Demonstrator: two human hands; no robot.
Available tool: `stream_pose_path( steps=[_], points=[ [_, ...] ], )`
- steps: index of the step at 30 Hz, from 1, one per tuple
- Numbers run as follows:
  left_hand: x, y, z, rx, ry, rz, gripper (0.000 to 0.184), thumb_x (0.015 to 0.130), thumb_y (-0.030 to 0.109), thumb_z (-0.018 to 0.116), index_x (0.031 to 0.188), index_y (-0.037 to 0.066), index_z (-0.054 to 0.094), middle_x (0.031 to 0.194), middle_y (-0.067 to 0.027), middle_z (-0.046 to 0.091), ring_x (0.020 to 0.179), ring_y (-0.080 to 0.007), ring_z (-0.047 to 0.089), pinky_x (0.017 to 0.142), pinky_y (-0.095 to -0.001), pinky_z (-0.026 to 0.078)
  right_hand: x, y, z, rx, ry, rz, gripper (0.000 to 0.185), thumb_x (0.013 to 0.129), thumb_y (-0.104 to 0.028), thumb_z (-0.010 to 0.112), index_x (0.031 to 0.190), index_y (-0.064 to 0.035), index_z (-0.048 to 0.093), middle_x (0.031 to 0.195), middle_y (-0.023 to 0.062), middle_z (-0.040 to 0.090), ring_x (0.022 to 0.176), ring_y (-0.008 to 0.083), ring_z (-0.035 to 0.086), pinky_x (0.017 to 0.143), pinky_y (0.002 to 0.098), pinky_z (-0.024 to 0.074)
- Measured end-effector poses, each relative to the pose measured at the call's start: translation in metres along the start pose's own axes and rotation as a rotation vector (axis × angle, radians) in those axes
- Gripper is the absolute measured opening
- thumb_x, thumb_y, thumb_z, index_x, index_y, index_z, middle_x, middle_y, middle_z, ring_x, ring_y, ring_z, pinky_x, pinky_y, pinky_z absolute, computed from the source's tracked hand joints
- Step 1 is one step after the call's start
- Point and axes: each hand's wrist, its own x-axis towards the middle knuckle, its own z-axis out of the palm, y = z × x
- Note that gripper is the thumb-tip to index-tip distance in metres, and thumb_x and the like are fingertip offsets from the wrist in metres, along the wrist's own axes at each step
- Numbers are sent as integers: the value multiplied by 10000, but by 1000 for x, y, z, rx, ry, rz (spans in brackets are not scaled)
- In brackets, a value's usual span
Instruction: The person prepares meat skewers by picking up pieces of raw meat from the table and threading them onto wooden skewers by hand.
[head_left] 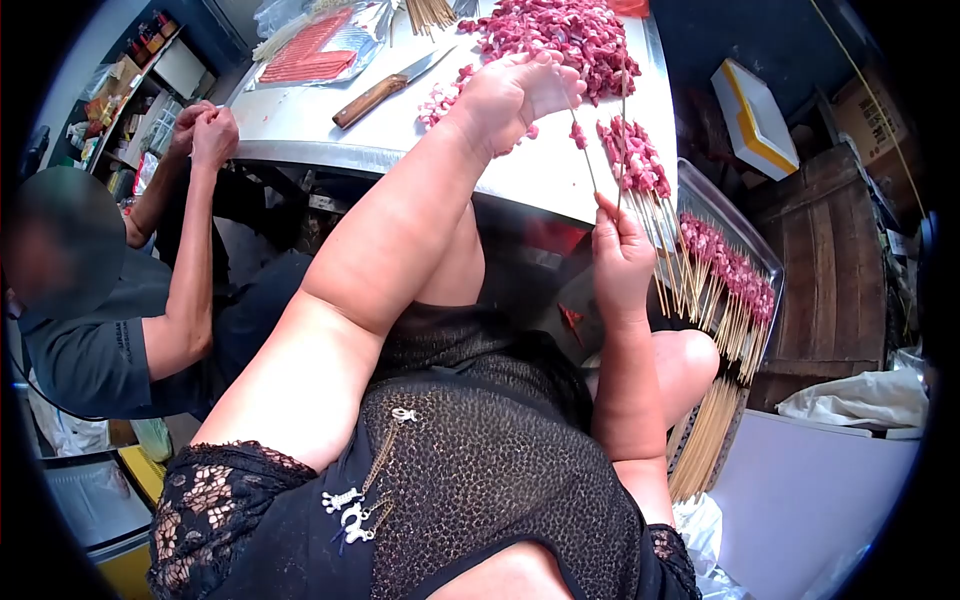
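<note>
My right hand (622, 245) is closed round the lower end of a thin skewer (589, 165), which carries a small piece of red meat (578, 136) partway up. A second stick (623, 120) rises from the same hand. At the upper tip of the first skewer, my left hand (525, 95) has its fingers curled, and what they hold is hidden. A pile of cut red and pale meat (560, 35) lies just beyond it on the white tabletop (400, 135). Beside my right hand, several loaded meat skewers (635, 155) lie with their sticks over the table edge.
A knife with a wooden handle (368, 103) lies left of the meat. Lower right, a metal tray (770, 255) bears rows of loaded skewers (730, 270); bare sticks (708, 435) lie below. At the left, another person (110, 320) sits with hands together at the table's edge.
</note>
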Motion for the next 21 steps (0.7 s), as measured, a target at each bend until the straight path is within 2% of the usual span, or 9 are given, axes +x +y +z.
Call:
stream_pose_path(
  steps=[3, 5, 7, 10, 13, 16, 21],
  points=[
    [2, -1, -3, -26, -14, -17, 183, 945, 117, 470, 1063, -17, 511, 948, -163, 630, 928, -283, 637, 878, -406, 524, 0, -3, -5, 69, -13, 67, 218, 902, -62, 552, 1097, -14, 636, 733, -86, 520, 616, -7, 410, 553, 139, 330],
    [1, -1, -5, 86, -44, -21, 202, 947, 130, 468, 1068, -24, 517, 934, -156, 634, 904, -279, 645, 864, -396, 532, 2, -1, -9, -87, -22, -66, 222, 895, -56, 556, 1097, -16, 639, 750, -85, 532, 623, -9, 407, 562, 136, 332],
    [0, 0, -6, 119, -53, -35, 215, 947, 136, 470, 1071, -31, 522, 923, -153, 638, 895, -280, 649, 853, -391, 538, 1, -7, -12, -41, -38, 24, 224, 892, -50, 561, 1098, -16, 641, 754, -83, 540, 595, -15, 402, 531, 131, 320],
    [-2, 0, -2, 174, -51, -44, 237, 941, 133, 480, 1092, -44, 517, 949, -173, 638, 945, -314, 637, 870, -400, 530, 3, 0, -13, -34, -35, 2, 226, 891, -47, 563, 1101, -13, 638, 732, -83, 536, 578, -15, 399, 512, 132, 314],
    [-3, -2, 1, 97, -56, -48, 255, 942, 140, 477, 1109, -50, 511, 964, -183, 636, 959, -327, 631, 881, -407, 523, 6, 1, -11, -53, -29, -41, 227, 891, -46, 564, 1104, -11, 634, 702, -85, 518, 567, -14, 392, 503, 134, 307],
    [-2, -4, 1, 31, -95, -73, 263, 945, 146, 472, 1118, -49, 510, 982, -193, 635, 964, -328, 630, 885, -413, 517, 6, -2, -11, 38, -52, 48, 223, 891, -44, 565, 1099, -12, 636, 673, -91, 489, 555, -15, 381, 492, 135, 292],
    [0, -3, -5, 91, -115, -103, 264, 944, 151, 472, 1118, -44, 513, 1010, -204, 631, 964, -322, 631, 885, -416, 512, 6, -3, -14, 52, -78, 59, 229, 895, -52, 560, 1110, -16, 627, 660, -97, 472, 537, -18, 364, 474, 138, 273]
  ],
)
